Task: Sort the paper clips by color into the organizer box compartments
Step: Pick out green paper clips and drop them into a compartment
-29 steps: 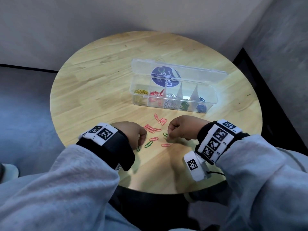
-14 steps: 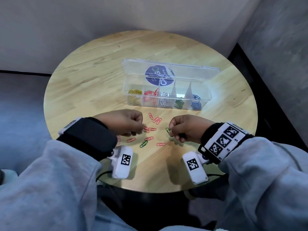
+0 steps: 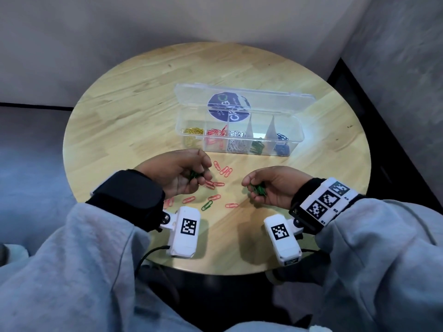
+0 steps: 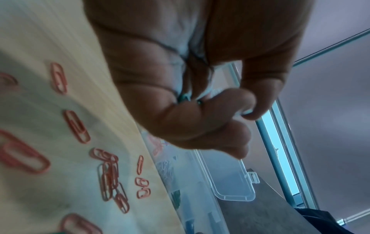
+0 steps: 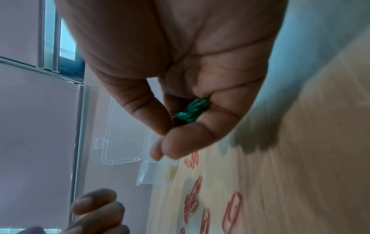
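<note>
A clear organizer box (image 3: 297,137) with its lid open stands mid-table, holding yellow, red, silver, green and blue clips in separate compartments. My left hand (image 3: 189,174) is turned palm-up and curled round green paper clips (image 3: 193,175). My right hand (image 3: 263,188) likewise cups a bunch of green clips (image 3: 258,189) (image 5: 192,111). Between the hands several red clips (image 3: 224,170) (image 4: 109,172) lie loose on the wood, with one green clip (image 3: 206,205) among them near the front edge.
The round wooden table (image 3: 134,111) sits in a corner between grey walls. White wrist cameras hang over the table's near edge. The box's open lid (image 3: 239,98) lies flat behind the compartments.
Both hands have lifted from the table and rolled palm-up, showing green clips in each. The left hand moved toward the loose clips at the centre.
</note>
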Demonstrator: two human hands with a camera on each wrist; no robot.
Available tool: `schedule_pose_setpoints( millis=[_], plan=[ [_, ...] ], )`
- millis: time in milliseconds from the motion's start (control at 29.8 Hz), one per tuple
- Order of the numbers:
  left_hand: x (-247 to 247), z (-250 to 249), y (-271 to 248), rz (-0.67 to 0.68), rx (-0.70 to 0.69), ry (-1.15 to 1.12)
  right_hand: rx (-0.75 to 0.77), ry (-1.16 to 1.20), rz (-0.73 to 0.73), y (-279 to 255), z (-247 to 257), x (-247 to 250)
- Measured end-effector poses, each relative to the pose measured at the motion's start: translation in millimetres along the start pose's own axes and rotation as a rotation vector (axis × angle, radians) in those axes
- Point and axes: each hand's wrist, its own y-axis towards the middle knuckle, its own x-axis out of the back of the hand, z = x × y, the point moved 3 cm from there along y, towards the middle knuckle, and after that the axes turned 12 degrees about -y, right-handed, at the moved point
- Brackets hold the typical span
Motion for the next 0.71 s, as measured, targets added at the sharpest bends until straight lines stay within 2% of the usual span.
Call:
schedule_pose_setpoints(
  millis=[101, 168, 302, 370, 538, 706],
  plan=[
    [-2.3, 1.0, 0.5, 0.010, 0.024, -0.026, 0.009, 0.038, -0.010, -0.6, 0.6, -0.4],
    [-3.2, 2.7, 3.2, -0.072, 0.027, 0.136, 0.021, 0.070, -0.015, -1.1, 2.0, 0.0],
    [-1.7, 7.0, 9.2, -0.218, 0.001, 0.852, 0.039, 0.108, -0.058, -1.5, 5.2, 3.9],
    [-3.1, 10.4, 8.4, -0.270, -0.010, 1.100, 0.055, 0.109, -0.092, -2.3, 7.8, 5.0],
    [-11.5, 21.4, 11.4, -0.295, 0.011, 1.332, 0.105, 0.120, -0.125, -6.0, 15.8, 6.6],
    [-13.5, 28.5, 16.7, -0.283, 0.038, 1.444, 0.146, 0.158, -0.111, -11.0, 23.0, 7.7]
  ],
)
